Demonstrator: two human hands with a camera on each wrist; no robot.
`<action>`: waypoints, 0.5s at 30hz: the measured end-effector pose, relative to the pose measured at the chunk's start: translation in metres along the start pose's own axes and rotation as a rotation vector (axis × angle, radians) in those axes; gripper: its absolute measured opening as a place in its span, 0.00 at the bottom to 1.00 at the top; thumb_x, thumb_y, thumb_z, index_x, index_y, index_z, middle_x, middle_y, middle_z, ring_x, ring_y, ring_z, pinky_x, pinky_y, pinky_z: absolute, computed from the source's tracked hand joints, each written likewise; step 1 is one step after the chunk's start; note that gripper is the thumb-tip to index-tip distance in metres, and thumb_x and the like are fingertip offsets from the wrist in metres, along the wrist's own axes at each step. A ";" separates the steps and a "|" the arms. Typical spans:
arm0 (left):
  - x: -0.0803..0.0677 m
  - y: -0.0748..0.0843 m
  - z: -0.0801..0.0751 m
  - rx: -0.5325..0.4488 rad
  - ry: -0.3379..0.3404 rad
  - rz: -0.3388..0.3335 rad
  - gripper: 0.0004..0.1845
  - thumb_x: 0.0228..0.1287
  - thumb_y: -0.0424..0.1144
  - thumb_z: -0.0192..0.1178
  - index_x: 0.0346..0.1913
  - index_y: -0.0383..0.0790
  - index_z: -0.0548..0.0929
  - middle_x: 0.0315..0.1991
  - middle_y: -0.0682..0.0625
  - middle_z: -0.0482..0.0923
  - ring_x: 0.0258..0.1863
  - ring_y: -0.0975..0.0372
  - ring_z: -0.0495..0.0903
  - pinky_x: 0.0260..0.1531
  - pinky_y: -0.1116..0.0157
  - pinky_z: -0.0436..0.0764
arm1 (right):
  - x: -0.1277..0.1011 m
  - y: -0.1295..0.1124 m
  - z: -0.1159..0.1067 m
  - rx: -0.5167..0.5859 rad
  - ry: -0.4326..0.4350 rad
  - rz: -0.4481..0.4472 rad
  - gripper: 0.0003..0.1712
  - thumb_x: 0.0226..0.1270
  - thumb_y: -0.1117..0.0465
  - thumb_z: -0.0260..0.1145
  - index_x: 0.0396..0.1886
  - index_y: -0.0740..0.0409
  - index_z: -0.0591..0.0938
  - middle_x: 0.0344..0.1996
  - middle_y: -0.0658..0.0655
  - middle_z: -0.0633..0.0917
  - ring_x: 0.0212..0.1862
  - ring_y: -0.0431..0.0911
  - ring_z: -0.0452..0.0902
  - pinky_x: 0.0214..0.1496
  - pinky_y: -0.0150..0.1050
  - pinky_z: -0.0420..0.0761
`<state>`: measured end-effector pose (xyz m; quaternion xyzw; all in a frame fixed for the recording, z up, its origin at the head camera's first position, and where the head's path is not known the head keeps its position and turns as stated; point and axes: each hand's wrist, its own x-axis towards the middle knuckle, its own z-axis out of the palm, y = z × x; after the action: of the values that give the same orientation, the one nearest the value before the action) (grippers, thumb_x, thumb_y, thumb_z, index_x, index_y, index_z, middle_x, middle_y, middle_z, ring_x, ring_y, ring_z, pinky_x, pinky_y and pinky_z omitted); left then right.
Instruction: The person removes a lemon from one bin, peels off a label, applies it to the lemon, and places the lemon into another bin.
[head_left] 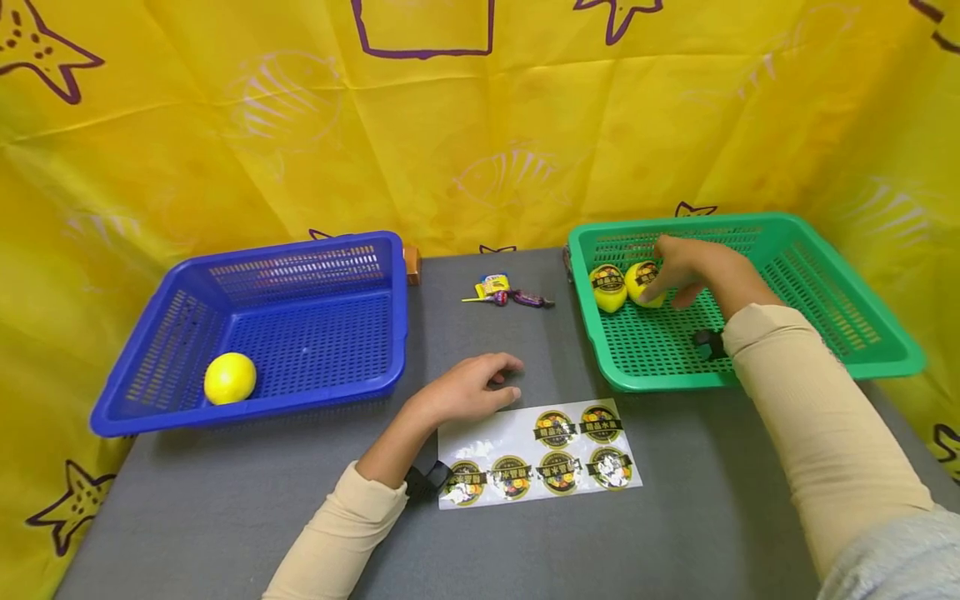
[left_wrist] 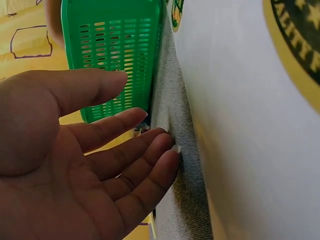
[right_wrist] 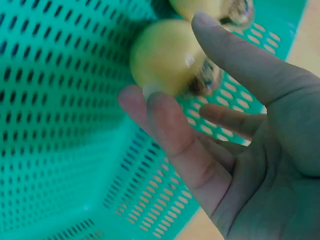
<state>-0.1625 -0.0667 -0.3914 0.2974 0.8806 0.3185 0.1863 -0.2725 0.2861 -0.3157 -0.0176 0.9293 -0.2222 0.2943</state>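
Right hand (head_left: 686,271) is loose and open, fingertips touching a stickered lemon (head_left: 643,283) (a second one just beside it) at the green basket's (head_left: 862,354) back-left corner. Left hand (head_left: 468,390) rests relaxed on the desk (head_left: 225,508), touching the sticker sheet's (head_left: 495,437) top edge.

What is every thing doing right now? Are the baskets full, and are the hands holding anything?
Blue basket: holds one plain lemon.
Green basket: holds two stickered lemons.
Sticker sheet: flat on the table, six stickers left.
Candies: lying wrapped between the baskets.
Left hand: holds nothing, resting at the sheet's edge.
Right hand: fingers touching one stickered lemon, no closed grip.
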 end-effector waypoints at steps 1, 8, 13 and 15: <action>0.000 0.000 -0.001 0.003 -0.001 -0.002 0.21 0.71 0.39 0.60 0.63 0.36 0.77 0.59 0.44 0.79 0.55 0.52 0.79 0.57 0.56 0.76 | -0.003 0.000 -0.003 0.010 -0.014 -0.001 0.56 0.66 0.53 0.72 0.75 0.75 0.45 0.68 0.83 0.50 0.36 0.56 0.84 0.39 0.47 0.85; -0.009 0.007 -0.004 0.037 -0.003 0.057 0.22 0.72 0.39 0.59 0.64 0.33 0.76 0.59 0.41 0.79 0.54 0.50 0.80 0.56 0.55 0.77 | -0.049 -0.016 -0.003 -0.068 -0.057 -0.154 0.42 0.74 0.49 0.64 0.70 0.74 0.58 0.64 0.83 0.63 0.36 0.57 0.84 0.37 0.49 0.85; -0.029 0.026 -0.011 0.024 0.037 0.152 0.20 0.74 0.40 0.58 0.64 0.36 0.76 0.59 0.43 0.79 0.53 0.51 0.81 0.54 0.56 0.78 | -0.092 -0.029 0.050 -0.139 0.192 -0.403 0.35 0.73 0.43 0.63 0.66 0.64 0.70 0.55 0.68 0.80 0.43 0.54 0.83 0.45 0.54 0.81; -0.040 0.034 -0.019 -0.016 0.082 0.186 0.19 0.74 0.39 0.58 0.63 0.38 0.78 0.59 0.46 0.79 0.52 0.53 0.82 0.53 0.58 0.79 | -0.105 -0.030 0.074 -0.104 0.255 -0.478 0.35 0.72 0.43 0.64 0.68 0.61 0.70 0.55 0.64 0.81 0.48 0.53 0.82 0.49 0.55 0.80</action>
<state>-0.1281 -0.0802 -0.3496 0.3632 0.8535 0.3532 0.1219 -0.1472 0.2463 -0.3004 -0.2235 0.9385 -0.2379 0.1130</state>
